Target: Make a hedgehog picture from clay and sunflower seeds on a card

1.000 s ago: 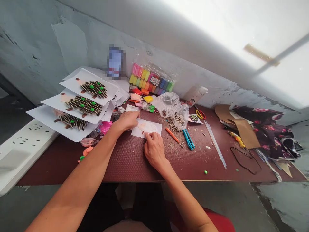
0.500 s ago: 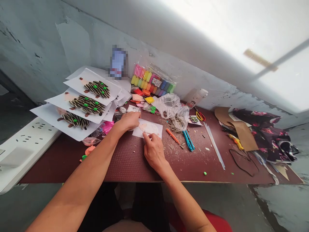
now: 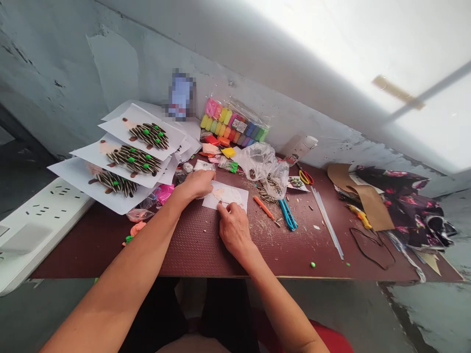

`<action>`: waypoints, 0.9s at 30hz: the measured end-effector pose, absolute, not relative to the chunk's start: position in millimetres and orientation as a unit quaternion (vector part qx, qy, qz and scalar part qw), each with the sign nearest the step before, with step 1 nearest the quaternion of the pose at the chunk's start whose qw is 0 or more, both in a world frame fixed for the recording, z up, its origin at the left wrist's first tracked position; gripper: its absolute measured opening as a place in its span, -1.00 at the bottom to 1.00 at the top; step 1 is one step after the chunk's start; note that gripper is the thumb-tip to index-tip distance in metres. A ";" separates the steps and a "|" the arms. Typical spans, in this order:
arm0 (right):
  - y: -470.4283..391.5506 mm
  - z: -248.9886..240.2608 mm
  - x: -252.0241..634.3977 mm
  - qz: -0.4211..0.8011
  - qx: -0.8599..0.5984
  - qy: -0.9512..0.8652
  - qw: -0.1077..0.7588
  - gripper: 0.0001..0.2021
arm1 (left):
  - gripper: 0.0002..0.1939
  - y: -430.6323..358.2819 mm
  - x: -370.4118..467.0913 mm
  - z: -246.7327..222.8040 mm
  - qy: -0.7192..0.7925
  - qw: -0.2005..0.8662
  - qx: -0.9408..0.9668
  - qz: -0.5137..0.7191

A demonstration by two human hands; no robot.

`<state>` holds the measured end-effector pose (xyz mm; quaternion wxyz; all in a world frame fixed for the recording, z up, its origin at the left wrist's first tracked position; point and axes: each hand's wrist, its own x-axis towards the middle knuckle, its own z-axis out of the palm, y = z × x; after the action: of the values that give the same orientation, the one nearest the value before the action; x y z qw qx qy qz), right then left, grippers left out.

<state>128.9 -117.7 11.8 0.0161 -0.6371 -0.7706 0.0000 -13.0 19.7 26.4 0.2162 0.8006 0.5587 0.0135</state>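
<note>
A small white sheet of paper [image 3: 208, 204] lies before me on the dark red table, bearing a flat, pale peach and white clay shape [image 3: 231, 196]. My left hand [image 3: 199, 184] is closed at the sheet's upper left, with its fingertips bent down and hidden; what they hold does not show. Against the lower edge of the clay shape rests my right hand [image 3: 234, 226], its thumb and forefinger on the paper and the other fingers curled under. Whether it pinches anything is too small to see.
Left are stacked sheets with seed-covered hedgehogs [image 3: 134, 159] and a white power strip [image 3: 47, 215]. Behind lie coloured clay packs [image 3: 235, 122] and a clear plastic bag [image 3: 259, 159]. Rightward are sunflower seeds [image 3: 267, 190], an orange stick [image 3: 264, 207], a blue cutter [image 3: 287, 215], scissors [image 3: 305, 175] and clear sticks [image 3: 327, 223].
Both hands stay almost where they were on the paper. The whole view has shifted very slightly; nothing else has visibly moved.
</note>
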 end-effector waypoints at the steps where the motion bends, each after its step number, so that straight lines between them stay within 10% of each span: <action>1: -118.1 11.6 129.5 0.004 -0.639 -0.769 0.017 -0.62 | -0.57 19.6 -13.0 26.4 0.558 0.215 0.801 0.014; 27: -113.5 8.6 134.9 0.023 -0.640 -0.767 0.046 -0.51 | -0.58 20.2 -13.6 25.0 0.553 0.211 0.806 0.012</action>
<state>134.9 -113.5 8.6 0.0461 -0.6398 -0.7668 0.0227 -13.6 20.2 25.0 0.2113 0.8057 0.5532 0.0121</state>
